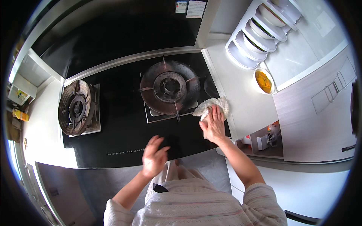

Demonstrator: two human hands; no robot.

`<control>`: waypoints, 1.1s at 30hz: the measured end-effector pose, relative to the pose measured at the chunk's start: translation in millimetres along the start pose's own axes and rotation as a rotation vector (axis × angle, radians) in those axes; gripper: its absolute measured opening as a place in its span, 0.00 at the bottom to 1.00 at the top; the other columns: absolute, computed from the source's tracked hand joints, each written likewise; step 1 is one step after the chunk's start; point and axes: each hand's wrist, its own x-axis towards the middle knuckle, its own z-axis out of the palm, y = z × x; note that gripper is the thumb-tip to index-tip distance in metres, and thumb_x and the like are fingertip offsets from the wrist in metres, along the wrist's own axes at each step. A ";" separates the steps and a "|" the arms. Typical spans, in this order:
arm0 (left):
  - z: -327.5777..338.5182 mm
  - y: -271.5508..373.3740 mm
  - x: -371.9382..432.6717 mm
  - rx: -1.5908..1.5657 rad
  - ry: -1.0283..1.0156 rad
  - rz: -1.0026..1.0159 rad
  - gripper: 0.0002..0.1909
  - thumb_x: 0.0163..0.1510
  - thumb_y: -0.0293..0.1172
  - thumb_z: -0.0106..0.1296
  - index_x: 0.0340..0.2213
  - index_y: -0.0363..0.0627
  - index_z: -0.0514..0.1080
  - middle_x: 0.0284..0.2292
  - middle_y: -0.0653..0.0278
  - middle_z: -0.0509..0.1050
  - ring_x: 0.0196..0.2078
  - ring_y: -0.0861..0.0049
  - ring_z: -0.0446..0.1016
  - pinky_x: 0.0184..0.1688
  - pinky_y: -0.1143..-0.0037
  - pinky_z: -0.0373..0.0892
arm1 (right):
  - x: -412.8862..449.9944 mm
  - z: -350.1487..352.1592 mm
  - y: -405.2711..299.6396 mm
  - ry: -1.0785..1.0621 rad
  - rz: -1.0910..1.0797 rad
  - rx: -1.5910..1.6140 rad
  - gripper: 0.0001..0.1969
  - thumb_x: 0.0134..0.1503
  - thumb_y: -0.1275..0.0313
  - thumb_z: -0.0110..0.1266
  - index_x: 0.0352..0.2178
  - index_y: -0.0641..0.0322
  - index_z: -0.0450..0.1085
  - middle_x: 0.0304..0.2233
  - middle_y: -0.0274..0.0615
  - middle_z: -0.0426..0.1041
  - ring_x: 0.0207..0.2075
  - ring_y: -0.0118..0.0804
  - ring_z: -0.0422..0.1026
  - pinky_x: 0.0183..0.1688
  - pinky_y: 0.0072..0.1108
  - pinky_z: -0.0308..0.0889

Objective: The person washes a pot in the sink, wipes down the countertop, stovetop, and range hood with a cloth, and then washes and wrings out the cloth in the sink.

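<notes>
My right hand (214, 124) presses a crumpled white cloth (224, 104) flat against the right side of a black glass gas cooktop (121, 113). Part of the cloth is hidden beneath the fingers. My left hand (154, 156) hovers over the cooktop's front edge, slightly blurred, fingers apart and holding nothing. Beyond the hands, the right burner (170, 86) carries a round, dark metal ring with pot-support prongs. The left burner (77, 108) has a similar ring, standing tilted on its square base. A row of control markings (124, 152) runs along the front of the glass.
To the right, a white bowl (263, 81) of orange food pieces sits on the pale countertop (240, 113). A tiered white rack (249, 42) with dishes stands behind it. Below is an open cabinet compartment (264, 139). A yellow package (20, 115) lies far left.
</notes>
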 end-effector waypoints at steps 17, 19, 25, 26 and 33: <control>-98.2 -136.2 -27.1 0.574 0.122 -0.501 0.13 0.51 0.26 0.41 0.40 0.39 0.66 0.50 0.52 0.59 0.55 0.54 0.53 0.54 0.62 0.51 | 255.3 67.8 113.4 -0.139 -0.029 -0.138 0.21 0.55 0.61 0.39 0.49 0.58 0.58 0.58 0.35 0.47 0.60 0.37 0.41 0.58 0.32 0.39; -96.4 -133.4 -22.8 0.589 0.120 -0.510 0.14 0.51 0.28 0.40 0.40 0.39 0.66 0.50 0.51 0.59 0.55 0.54 0.53 0.54 0.62 0.51 | 285.4 68.2 118.1 -0.145 -0.009 -0.109 0.23 0.56 0.60 0.37 0.52 0.54 0.56 0.59 0.34 0.46 0.61 0.37 0.40 0.59 0.31 0.37; -97.7 -120.3 -20.3 0.616 0.111 -0.524 0.16 0.51 0.32 0.39 0.41 0.39 0.65 0.50 0.50 0.59 0.54 0.52 0.54 0.53 0.61 0.52 | 345.7 71.1 115.3 -0.071 -0.018 -0.172 0.17 0.53 0.62 0.42 0.39 0.60 0.67 0.49 0.43 0.63 0.52 0.45 0.58 0.54 0.33 0.51; -99.3 -117.5 -19.4 0.607 0.103 -0.520 0.16 0.51 0.32 0.40 0.41 0.39 0.65 0.50 0.50 0.59 0.54 0.52 0.54 0.53 0.61 0.52 | 348.9 63.7 116.3 -0.200 0.023 -0.205 0.15 0.51 0.63 0.42 0.36 0.59 0.69 0.45 0.43 0.66 0.49 0.45 0.61 0.52 0.34 0.54; -111.8 -111.4 -21.9 0.588 0.133 -0.519 0.15 0.48 0.30 0.42 0.39 0.40 0.67 0.49 0.51 0.60 0.53 0.53 0.56 0.52 0.61 0.53 | 372.6 18.7 55.7 -0.344 0.223 -0.173 0.13 0.47 0.65 0.48 0.31 0.60 0.72 0.36 0.49 0.72 0.40 0.46 0.70 0.44 0.30 0.64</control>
